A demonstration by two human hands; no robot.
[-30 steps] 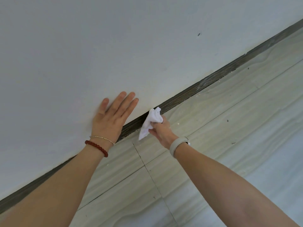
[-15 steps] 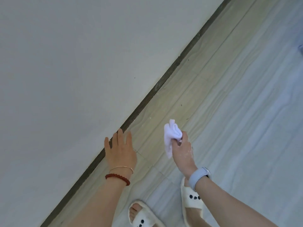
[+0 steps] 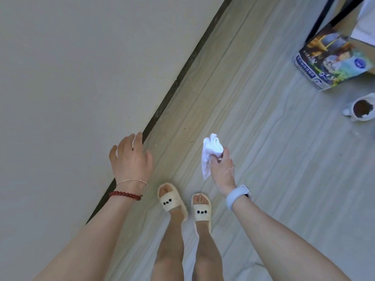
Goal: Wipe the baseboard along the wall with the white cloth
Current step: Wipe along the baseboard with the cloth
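Observation:
A dark baseboard (image 3: 178,78) runs diagonally along the foot of the pale wall (image 3: 81,78), from top centre to lower left. My right hand (image 3: 222,169) grips a crumpled white cloth (image 3: 210,153) in the air, well to the right of the baseboard and apart from it. My left hand (image 3: 130,157) hovers by the wall over the baseboard with fingers loosely bent, holding nothing. Whether it touches the wall is unclear.
My feet in cream slippers (image 3: 172,201) stand on the pale wood-grain floor (image 3: 274,159). At the right sit a printed box (image 3: 332,57) and a white cup with dark contents (image 3: 361,109). Dark furniture legs (image 3: 322,17) rise at top right.
I have risen and drawn back from the wall. My right hand lifted the cloth off the baseboard, my left hand came off the wall, and my feet, the box and the cup came into view.

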